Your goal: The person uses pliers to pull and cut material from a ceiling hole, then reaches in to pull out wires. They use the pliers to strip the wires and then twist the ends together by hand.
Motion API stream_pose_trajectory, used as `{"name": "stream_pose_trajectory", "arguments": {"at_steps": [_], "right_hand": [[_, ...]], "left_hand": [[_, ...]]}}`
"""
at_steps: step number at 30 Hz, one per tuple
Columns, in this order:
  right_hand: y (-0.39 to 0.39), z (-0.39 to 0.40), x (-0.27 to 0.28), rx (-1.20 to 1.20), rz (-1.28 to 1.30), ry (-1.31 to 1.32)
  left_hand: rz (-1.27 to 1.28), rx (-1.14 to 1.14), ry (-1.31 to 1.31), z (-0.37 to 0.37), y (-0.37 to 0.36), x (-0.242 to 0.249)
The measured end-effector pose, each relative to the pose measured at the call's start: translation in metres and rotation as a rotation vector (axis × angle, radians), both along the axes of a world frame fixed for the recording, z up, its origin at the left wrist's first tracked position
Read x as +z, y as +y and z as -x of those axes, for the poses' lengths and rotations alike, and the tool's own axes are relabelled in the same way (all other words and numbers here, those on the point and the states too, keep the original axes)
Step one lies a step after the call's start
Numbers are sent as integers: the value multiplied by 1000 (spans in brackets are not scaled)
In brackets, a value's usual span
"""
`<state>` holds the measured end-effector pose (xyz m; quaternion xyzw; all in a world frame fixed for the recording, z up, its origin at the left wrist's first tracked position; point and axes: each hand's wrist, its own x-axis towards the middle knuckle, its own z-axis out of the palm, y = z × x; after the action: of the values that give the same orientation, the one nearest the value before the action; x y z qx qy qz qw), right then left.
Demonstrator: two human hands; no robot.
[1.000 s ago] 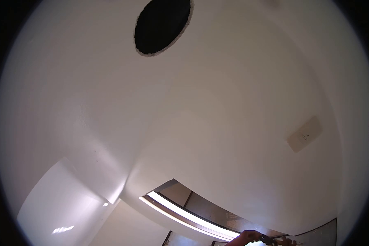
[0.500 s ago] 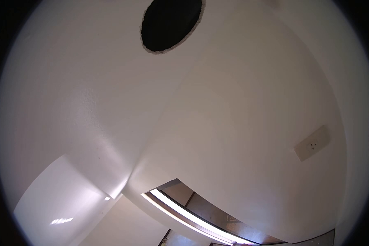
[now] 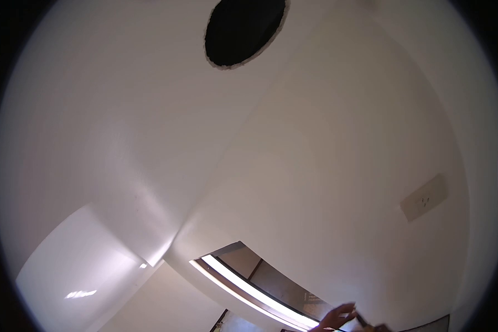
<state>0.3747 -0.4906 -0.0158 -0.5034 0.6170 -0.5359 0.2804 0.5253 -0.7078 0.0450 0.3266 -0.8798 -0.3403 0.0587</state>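
At the bottom edge of the head view, what looks like my left hand (image 3: pixel 337 317) reaches in from below, in front of the strip light. Its fingers are curved with a gap between them, and I see nothing held in them. A slim dark object (image 3: pixel 361 320) lies just right of the fingertips, too small and blurred to name. Beside it, a brownish patch (image 3: pixel 377 328) may be part of my right hand, cut off by the frame edge.
A rough-edged dark round hole (image 3: pixel 243 30) opens in the white ceiling (image 3: pixel 149 110). A bright strip light (image 3: pixel 260 293) runs along a recess below. An outlet plate (image 3: pixel 424 198) sits on the surface at right; a glossy white panel (image 3: pixel 83 260) is at lower left.
A hand and the slim dark object have come into view at the bottom edge. The ceiling hole has shifted slightly right and up in the view.
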Motion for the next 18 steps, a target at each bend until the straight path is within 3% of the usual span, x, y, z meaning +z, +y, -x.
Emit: {"name": "stream_pose_trajectory", "arguments": {"at_steps": [1,2,3,5,6,9,13,16,18], "right_hand": [[-1,32,57,-1,111,82],[-21,51,68,-49,126,-81],[-31,78,110,-267,498,395],[-40,124,194,-437,727,525],[-35,147,242,-463,814,722],[-49,181,349,-627,1000,735],[-69,223,426,-757,1199,730],[-56,244,458,-890,1251,919],[-46,234,478,-902,1285,899]], "left_hand": [[-9,-39,22,48,34,82],[-78,-126,251,72,41,123],[113,-241,358,96,49,167],[207,-337,588,129,53,235],[266,-436,777,149,65,273],[442,-707,1104,202,81,371],[590,-866,1237,237,104,457],[689,-884,1239,245,114,479],[773,-879,1225,247,119,485]]}}
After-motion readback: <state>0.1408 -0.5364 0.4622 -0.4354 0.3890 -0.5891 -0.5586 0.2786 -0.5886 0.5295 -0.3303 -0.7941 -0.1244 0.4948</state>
